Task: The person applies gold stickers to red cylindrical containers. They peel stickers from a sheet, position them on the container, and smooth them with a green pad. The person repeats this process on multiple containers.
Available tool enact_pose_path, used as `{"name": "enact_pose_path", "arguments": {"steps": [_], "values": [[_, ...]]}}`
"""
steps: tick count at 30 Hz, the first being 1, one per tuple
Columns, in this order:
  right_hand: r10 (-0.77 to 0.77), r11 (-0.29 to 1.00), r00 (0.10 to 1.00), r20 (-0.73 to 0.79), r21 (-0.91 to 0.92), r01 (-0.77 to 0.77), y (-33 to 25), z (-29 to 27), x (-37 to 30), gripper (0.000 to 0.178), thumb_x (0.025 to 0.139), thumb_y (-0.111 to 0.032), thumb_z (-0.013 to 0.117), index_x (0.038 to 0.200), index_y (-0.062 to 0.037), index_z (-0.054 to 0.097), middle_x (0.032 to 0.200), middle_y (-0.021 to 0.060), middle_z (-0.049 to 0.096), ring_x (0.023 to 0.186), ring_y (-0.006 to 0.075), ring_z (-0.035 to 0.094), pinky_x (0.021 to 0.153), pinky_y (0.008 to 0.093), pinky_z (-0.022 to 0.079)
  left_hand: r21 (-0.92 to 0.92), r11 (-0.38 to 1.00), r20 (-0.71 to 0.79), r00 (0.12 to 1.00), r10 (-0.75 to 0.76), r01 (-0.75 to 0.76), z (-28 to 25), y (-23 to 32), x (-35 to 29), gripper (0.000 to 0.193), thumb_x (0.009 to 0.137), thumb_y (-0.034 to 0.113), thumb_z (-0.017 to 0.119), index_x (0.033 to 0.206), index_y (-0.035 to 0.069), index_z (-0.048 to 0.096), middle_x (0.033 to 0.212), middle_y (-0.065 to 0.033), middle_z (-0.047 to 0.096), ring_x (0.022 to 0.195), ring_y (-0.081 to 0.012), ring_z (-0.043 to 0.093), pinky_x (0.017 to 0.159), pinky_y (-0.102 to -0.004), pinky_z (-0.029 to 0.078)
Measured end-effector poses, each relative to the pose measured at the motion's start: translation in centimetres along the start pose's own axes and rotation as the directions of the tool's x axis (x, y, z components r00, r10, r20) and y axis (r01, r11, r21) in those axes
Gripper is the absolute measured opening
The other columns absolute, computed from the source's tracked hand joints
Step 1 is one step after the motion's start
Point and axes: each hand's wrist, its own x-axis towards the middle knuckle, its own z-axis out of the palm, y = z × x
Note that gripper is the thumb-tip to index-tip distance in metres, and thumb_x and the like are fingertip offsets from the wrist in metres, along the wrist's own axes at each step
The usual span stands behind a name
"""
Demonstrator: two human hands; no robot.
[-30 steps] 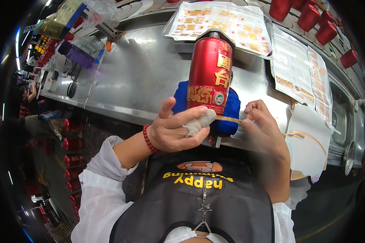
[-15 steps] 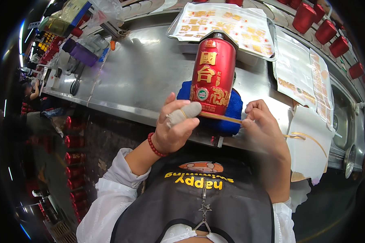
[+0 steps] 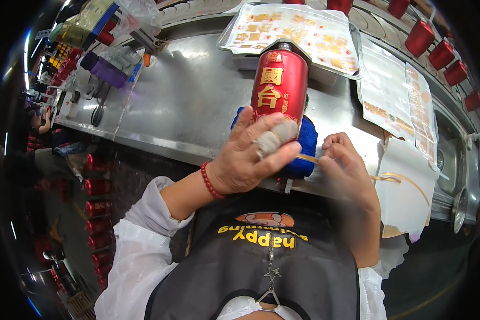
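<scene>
One tall red cylindrical bottle with gold characters upright on blue cloth pad at near edge of steel counter. Left hand wraps bottle's lower part, taped fingers pressed on front. Right hand just right of bottle, fingertips pinching thin gold strip running to bottle base. Sticker sheets behind.

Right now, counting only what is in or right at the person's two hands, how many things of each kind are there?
Red bottle, held in the left hand: 1
Thin gold strip, pinched by the right hand: 1
Blue cloth, under the bottle on the counter edge: 1
Total: 3
</scene>
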Motion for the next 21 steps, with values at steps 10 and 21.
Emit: {"name": "enact_pose_path", "arguments": {"steps": [10,21], "values": [[-0.045,0.995,0.999,0.0,-0.085,0.045,-0.1,0.6,0.5,0.025,0.097,-0.02,0.068,0.085,-0.0005,0.057,0.103,0.0104,0.051,0.098,0.0231,0.053,0.087,0.0319,0.044,-0.075,0.993,-0.124,0.987,-0.1,0.091,-1.0,0.1,-4.2,0.03,0.085,0.004,0.074,0.113,0.013,0.065,0.114,-0.013,0.073,0.122,-0.0298,0.063,0.123,-0.0519,0.027],[-0.021,0.999,1.0,0.008,-0.048,0.021,-0.3,0.6,0.6,0.025,0.1,-0.02,0.063,0.086,0.0006,0.057,0.103,0.0104,0.051,0.097,0.0231,0.051,0.086,0.0323,0.044,0.105,0.979,-0.027,0.983,0.181,-0.177,-0.3,-0.2,-0.9,0.014,0.089,0.012,0.069,0.1,0.021,0.066,0.109,-0.0033,0.074,0.123,-0.0213,0.065,0.127,-0.0536,0.008]]}}
